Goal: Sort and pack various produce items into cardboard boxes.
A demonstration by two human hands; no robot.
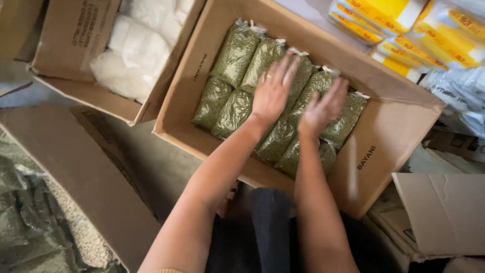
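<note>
An open brown cardboard box (389,136) stands in front of me, packed with several clear plastic bags of small green beans (235,53) lying side by side in rows. My left hand (273,91) rests flat, fingers spread, on the bags near the middle of the box. My right hand (323,108) hovers just to its right over the bags, fingers together and blurred; it holds nothing.
A second open box (76,35) with white-filled bags (136,50) stands at the upper left. Yellow packets (404,30) and white sacks (454,96) lie at the upper right. Cardboard flaps (439,212) sit at right, and more bean bags (30,222) at lower left.
</note>
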